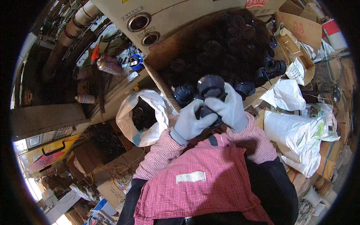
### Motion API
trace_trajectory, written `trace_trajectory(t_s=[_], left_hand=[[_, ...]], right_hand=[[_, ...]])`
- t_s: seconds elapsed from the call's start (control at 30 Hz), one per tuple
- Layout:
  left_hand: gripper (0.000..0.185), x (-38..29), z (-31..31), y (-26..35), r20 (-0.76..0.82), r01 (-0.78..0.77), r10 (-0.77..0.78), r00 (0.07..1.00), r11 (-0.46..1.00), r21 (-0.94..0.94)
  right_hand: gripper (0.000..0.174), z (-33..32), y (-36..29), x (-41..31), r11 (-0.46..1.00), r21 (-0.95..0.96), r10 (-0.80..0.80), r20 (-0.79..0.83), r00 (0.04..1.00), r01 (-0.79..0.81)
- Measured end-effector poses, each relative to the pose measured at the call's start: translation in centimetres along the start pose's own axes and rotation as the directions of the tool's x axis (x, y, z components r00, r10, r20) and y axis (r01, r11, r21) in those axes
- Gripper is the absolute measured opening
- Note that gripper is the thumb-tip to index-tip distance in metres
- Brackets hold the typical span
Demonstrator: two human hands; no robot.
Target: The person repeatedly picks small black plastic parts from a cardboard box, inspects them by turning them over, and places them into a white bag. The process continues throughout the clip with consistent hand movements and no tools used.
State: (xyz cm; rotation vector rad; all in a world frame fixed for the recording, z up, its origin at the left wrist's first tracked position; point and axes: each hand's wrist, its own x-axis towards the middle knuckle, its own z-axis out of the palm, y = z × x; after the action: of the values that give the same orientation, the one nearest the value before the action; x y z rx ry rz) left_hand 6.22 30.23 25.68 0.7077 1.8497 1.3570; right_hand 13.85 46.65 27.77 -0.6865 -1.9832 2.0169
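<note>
Both hands wear light grey gloves and meet over the near edge of a large cardboard box (153, 73). My left hand (188, 121) grips the lower end of a black plastic fitting (211, 85), its thumb on the dark end piece. My right hand (232, 109) holds the same fitting from the right, fingers around its side. The wide ribbed end points up and away from me. Whether it is one piece or two joined pieces, I cannot tell. Many similar black parts (213, 50) fill the box behind, several of them (184, 92) close to the hands.
An open white woven sack (125, 118) holding dark parts stands left of the box. White sacks (295, 135) lie at the right. A beige machine panel with round ports (168, 17) rises behind. Spray cans (108, 66) and a blue-rimmed container (136, 62) are at the upper left.
</note>
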Motion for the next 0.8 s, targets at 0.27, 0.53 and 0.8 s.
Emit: trace_trajectory(t_s=[0.27,0.53,0.8], left_hand=[[0.032,-1.7,-2.0,-1.9,-0.106,-0.239,0.215,0.971,0.905,-0.351],[0.067,-4.8,-4.1,-10.0,-0.313,-0.243,-0.015,0.950,0.595,-0.766],[0.064,-12.2,-15.0,-16.4,-0.682,-0.045,-0.549,0.484,0.762,-0.646]], right_hand=[[0.057,0.0,0.2,-0.2,0.984,-0.168,0.107,0.254,0.961,-0.065],[0.072,0.0,0.0,0.9,0.595,-0.428,-0.434,0.541,0.720,0.680],[0.068,-20.1,-3.5,3.8,-0.043,-0.973,-0.320,0.227,0.920,0.225]])
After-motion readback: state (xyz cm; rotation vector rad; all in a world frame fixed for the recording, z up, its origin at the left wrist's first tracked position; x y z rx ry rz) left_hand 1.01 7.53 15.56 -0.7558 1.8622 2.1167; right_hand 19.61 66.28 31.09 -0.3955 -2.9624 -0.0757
